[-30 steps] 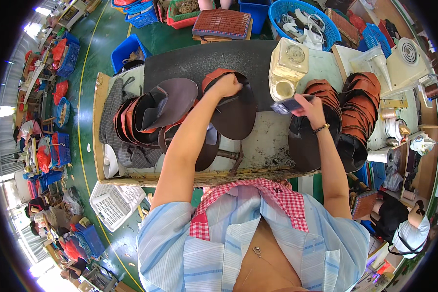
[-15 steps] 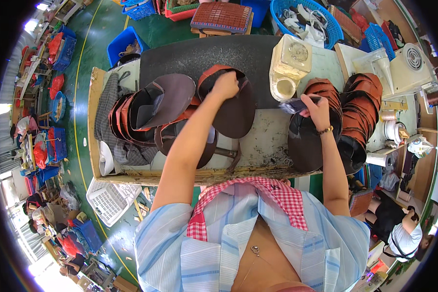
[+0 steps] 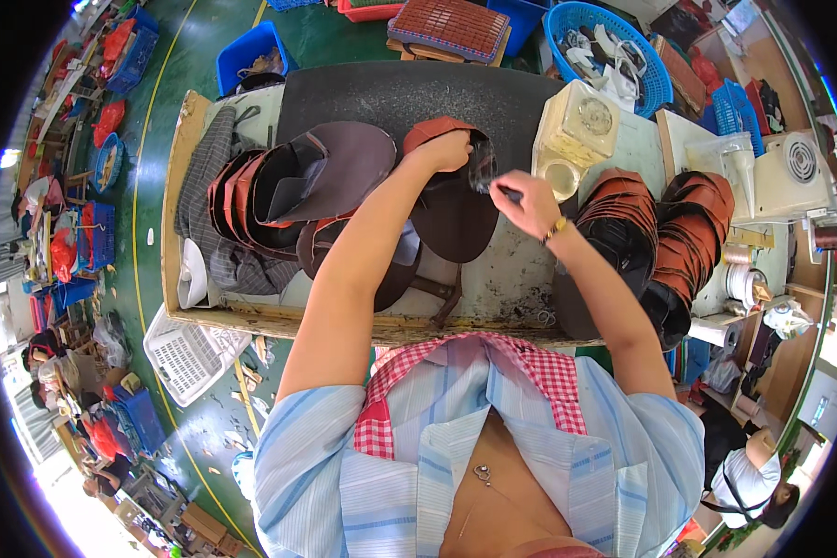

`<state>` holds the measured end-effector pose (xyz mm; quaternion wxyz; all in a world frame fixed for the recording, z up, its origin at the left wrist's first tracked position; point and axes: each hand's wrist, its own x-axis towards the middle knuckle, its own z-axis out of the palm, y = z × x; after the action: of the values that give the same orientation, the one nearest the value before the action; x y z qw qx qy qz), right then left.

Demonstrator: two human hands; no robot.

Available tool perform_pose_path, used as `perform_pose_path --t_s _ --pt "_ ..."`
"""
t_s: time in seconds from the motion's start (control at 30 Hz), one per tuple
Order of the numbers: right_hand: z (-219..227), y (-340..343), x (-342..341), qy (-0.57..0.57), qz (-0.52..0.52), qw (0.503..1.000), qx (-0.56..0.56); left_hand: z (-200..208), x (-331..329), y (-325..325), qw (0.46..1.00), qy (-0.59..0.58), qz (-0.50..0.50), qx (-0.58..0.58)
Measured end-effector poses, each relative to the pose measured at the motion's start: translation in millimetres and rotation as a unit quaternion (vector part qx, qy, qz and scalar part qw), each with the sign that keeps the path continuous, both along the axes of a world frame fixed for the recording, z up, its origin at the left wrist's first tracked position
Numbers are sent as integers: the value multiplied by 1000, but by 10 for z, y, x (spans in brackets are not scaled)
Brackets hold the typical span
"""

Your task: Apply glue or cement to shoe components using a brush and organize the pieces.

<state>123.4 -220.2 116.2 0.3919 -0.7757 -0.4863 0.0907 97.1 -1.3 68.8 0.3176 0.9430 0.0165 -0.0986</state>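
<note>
My left hand grips a cap-shaped brown leather piece with a reddish-brown top, its fingers bent over the rim of the opening. My right hand is closed on a dark-handled brush. The brush head reaches the right side of that opening; whether it touches the leather is unclear. Left of my hands lie similar pieces, nested and overlapping. Beneath my left forearm another dark piece rests beside a hammer.
A stained cream dispenser with a round cup stands right of my hands. Beyond my right forearm are two nested stacks of reddish-brown pieces. A black mat covers the table's back. Grey checked cloth lies left. A person sits at lower right.
My right hand has carried the brush leftward from beside the cup to the leather piece's opening. My left hand keeps its grip on that piece. The whole view has shifted slightly.
</note>
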Motion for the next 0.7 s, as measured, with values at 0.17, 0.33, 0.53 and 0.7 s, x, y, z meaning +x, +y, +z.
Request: perform_pose_path --t_s 0.17,0.33,0.53,0.7 --pt "160 -602 57 218 -197 956 20 779 -206 -216 998 -58 -3 -27" --pt "271 -891 301 43 -285 957 -43 730 -195 133 917 -289 64 266" --pt "425 -1226 295 199 -315 926 58 871 -207 678 974 -103 161 119" --pt "293 -1090 380 204 -327 919 78 385 -546 2 942 -124 282 136"
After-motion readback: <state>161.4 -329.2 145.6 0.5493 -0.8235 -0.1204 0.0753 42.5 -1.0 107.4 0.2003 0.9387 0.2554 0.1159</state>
